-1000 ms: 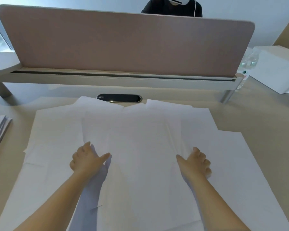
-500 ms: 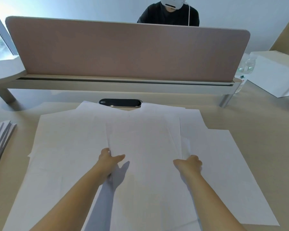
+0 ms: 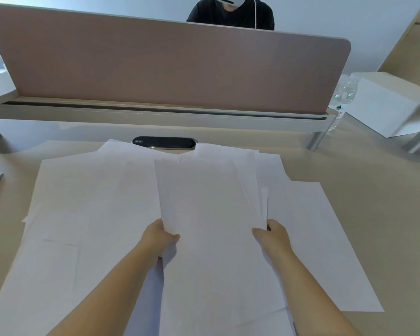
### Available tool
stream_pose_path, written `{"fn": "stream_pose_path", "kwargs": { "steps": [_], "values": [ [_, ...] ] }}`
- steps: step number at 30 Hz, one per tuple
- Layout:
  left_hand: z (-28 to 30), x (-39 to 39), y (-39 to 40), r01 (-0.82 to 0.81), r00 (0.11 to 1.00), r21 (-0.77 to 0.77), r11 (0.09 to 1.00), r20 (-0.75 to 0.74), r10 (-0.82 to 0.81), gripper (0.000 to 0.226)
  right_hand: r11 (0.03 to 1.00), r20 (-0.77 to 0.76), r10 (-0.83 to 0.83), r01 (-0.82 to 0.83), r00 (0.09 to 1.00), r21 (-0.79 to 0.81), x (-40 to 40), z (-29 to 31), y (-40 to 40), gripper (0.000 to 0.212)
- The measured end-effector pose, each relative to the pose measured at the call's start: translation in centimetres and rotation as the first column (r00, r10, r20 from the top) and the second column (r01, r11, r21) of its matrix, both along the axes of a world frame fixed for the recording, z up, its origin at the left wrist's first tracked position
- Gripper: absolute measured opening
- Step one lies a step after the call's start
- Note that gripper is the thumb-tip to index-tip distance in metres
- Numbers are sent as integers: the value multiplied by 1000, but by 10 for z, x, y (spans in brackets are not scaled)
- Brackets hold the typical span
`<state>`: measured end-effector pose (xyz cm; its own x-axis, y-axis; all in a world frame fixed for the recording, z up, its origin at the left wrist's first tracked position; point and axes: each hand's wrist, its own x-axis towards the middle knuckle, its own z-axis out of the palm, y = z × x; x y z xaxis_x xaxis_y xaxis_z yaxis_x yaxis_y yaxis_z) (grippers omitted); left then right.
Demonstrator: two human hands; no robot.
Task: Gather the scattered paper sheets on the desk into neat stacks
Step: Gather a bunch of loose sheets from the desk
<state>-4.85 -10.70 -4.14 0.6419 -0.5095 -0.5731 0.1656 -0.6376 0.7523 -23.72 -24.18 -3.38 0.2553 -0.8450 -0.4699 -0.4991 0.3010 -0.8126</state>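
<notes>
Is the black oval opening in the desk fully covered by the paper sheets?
No, the black oval opening shows almost whole beyond the far edge of the paper sheets, which overlap only its near rim.

White paper sheets [image 3: 87, 214] lie spread and overlapping across the surface [image 3: 364, 180]. I hold a gathered bunch [image 3: 209, 202] by both side edges, over the middle.
</notes>
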Motion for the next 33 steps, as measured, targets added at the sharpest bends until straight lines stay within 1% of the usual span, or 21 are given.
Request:
{"fn": "stream_pose_path", "kwargs": {
  "steps": [2, 4, 6, 7, 9, 10, 11, 12, 13, 14, 15, 17, 19, 21, 23, 25, 27, 29, 30, 31, 33],
  "values": [
    [5, 1, -2, 52, 987, 74, 996, 147, -63, 34, 1000, -7, 0, 0, 1000, -23, -2, 0, -1, 21],
    [9, 7, -1, 169, 936, 203, 964, 274, -222, 28, 999, 46, -31, 32, 998, -12, -3, -3, -4, 19],
    [12, 13, 2, 219, 903, 263, 940, 309, -297, 16, 999, 49, -42, 42, 998, 1, -3, -7, -7, 16],
    [14, 14, 4, 209, 916, 243, 947, 290, -276, 14, 999, 64, -48, 47, 997, 19, -2, -7, -7, 13],
    [16, 12, 2, 180, 961, 112, 977, 192, -199, 18, 997, 98, -54, 48, 994, 67, 3, -5, -7, 8],
    [18, 7, 1, 164, 980, 27, 986, 109, -166, 20, 995, 111, -59, 49, 992, 88, 3, -6, -8, 22],
    [18, 1, -1, 135, 991, -59, 989, 10, -135, 16, 992, 118, -78, 65, 990, 111, 4, -7, -9, 40],
    [21, -6, -3, 97, 990, -125, 987, -92, -109, 7, 989, 135, -103, 87, 985, 121, 4, -9, -10, 56],
    [22, -11, -5, 66, 982, -160, 985, -167, -92, 6, 988, 131, -113, 98, 985, 119, 2, -8, -11, 65],
    [19, -14, -8, 53, 976, -182, 982, -199, -90, 13, 990, 112, -111, 100, 988, 100, -1, -9, -13, 67],
    [13, -16, -11, 86, 979, -164, 983, -167, -114, 16, 993, 68, -95, 89, 993, 76, -4, -9, -14, 65],
    [5, -16, -15, 170, 984, -77, 982, -39, -173, 12, 996, -36, -68, 70, 997, 49, -13, -10, -16, 54],
    [0, -16, -17, 208, 977, -18, 978, 40, -207, 9, 996, -98, -86, 87, 992, 4, -21, -10, -16, 41],
    [0, -16, -18, 244, 967, -10, 970, 79, -242, 7, 994, -130, -100, 94, 986, -57, -25, -7, -14, 28],
    [1, -14, -16, 244, 964, -16, 970, 117, -240, 12, 988, -190, -105, 80, 976, -135, -25, 1, -10, 24],
    [4, -10, -11, 197, 969, -31, 980, 161, -189, 16, 969, -248, -129, 69, 960, -238, -23, 11, -6, 30],
    [9, -2, -4, 138, 951, 30, 990, 276, -141, 7, 956, -241, -151, 80, 959, -281, -20, 18, -5, 35],
    [12, 9, 7, 58, 878, 222, 973, 453, -155, 31, 960, -183, -145, 93, 972, -263, -15, 19, -7, 34],
    [13, 15, 13, 0, 843, 309, 951, 511, -166, 40, 964, -160, -139, 97, 977, -249, -11, 19, -7, 32],
    [12, 21, 22, -67, 838, 370, 926, 525, -149, 46, 968, -139, -128, 93, 982, -233, -5, 17, -6, 29],
    [8, 28, 33, -165, 876, 419, 893, 478, -62, 50, 973, -106, -118, 94, 987, -210, 3, 15, -5, 28]
  ]
}}
